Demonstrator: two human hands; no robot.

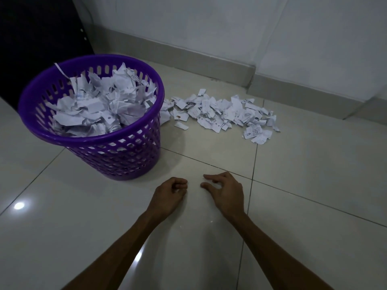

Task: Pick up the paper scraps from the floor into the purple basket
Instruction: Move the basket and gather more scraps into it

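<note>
A purple lattice basket [98, 141] stands on the tiled floor at the left, filled almost to the rim with torn white paper. A pile of white paper scraps [222, 113] lies on the floor just right of the basket, near the wall. My left hand [169, 195] hovers low over the floor in front of the basket, fingers curled in, nothing visible in it. My right hand [225, 191] is beside it, fingers loosely bent and apart, holding nothing. Both hands are well short of the scrap pile.
A wall with a grey skirting board [209, 57] runs behind the pile and steps forward at the right. A dark piece of furniture [37, 38] stands behind the basket at the left. Glossy light tiles surround the hands.
</note>
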